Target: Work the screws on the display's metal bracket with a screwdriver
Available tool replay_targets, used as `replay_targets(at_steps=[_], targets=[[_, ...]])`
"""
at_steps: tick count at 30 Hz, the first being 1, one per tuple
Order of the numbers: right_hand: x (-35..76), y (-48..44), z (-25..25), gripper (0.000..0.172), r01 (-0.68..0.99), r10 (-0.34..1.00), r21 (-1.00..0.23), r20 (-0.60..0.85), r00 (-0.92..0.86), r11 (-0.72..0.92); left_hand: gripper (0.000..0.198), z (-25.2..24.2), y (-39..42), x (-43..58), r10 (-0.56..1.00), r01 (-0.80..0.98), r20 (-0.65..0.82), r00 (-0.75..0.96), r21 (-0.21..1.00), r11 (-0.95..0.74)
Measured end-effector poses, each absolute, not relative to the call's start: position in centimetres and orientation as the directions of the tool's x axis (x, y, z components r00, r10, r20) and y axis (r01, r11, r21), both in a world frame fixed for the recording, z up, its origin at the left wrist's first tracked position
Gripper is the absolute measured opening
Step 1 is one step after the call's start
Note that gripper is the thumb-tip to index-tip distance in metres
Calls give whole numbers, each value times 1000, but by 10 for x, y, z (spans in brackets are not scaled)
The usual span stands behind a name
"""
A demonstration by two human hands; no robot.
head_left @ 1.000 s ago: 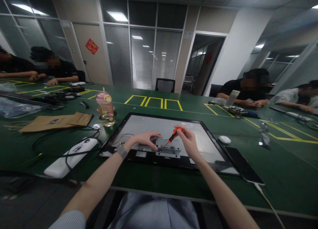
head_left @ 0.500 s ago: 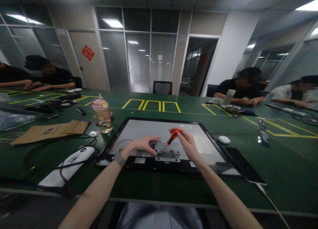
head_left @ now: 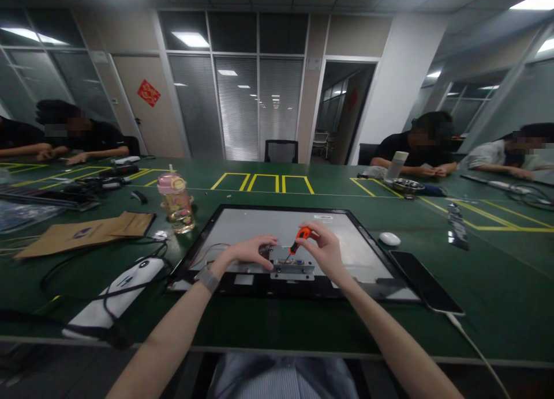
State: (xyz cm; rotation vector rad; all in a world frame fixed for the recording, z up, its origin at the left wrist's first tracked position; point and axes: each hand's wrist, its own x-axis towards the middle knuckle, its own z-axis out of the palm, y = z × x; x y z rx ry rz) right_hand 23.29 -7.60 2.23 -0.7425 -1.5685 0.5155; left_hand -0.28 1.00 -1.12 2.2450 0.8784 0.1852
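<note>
A flat monitor panel (head_left: 355, 255) lies back side up on the green table in front of me. A small metal bracket with connectors (head_left: 292, 268) sits on its near middle. My right hand (head_left: 324, 250) is closed on an orange-handled screwdriver (head_left: 298, 238), whose tip points down at the bracket. My left hand (head_left: 250, 251) rests on the panel just left of the bracket, fingers curled and pressing down beside it. A grey band is on my left wrist.
A pink-lidded bottle (head_left: 175, 202) stands left of the panel, beside brown cardboard (head_left: 86, 230). A white device with black cables (head_left: 115, 288) lies at the near left. A white mouse (head_left: 389, 238) and a phone (head_left: 426, 282) lie to the right. Several people sit at the far sides.
The view has shifted slightly. Both hands stay at the bracket, and the screwdriver has turned a little in my right hand.
</note>
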Motion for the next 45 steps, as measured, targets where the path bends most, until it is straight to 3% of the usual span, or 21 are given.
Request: replay_targets(at_steps=[4,6,9,11,16,22,30,38,45], targets=[[232,-80,25,17,354,646,-606,763,4,713,79,-8,7,-2,648,544,-115,753,662,-515],[232,-83,26,22,309,664,-619,746,-60,723,78,-7,6,-2,649,539,-109,753,668,-513],[232,-83,26,29,105,736,-729,661,-149,676,79,-7,7,-2,651,545,-115,750,666,-510],[232,-81,23,28,36,765,-768,631,-126,639,79,-9,8,-3,644,543,-120,755,666,-512],[235,-76,19,24,183,713,-698,701,-21,692,81,-10,9,-3,647,548,-119,754,658,-517],[232,-81,22,39,31,735,-743,655,-174,669,80,-7,7,-2,653,556,-120,748,651,-517],[231,-78,17,29,317,650,-600,757,-72,735,79,-14,13,-4,625,522,-96,774,655,-546],[232,-78,22,25,209,735,-717,678,-12,665,80,-8,8,-1,646,546,-115,755,657,-520],[234,-80,23,29,111,729,-721,668,-152,684,79,-9,7,0,646,537,-104,756,662,-523]])
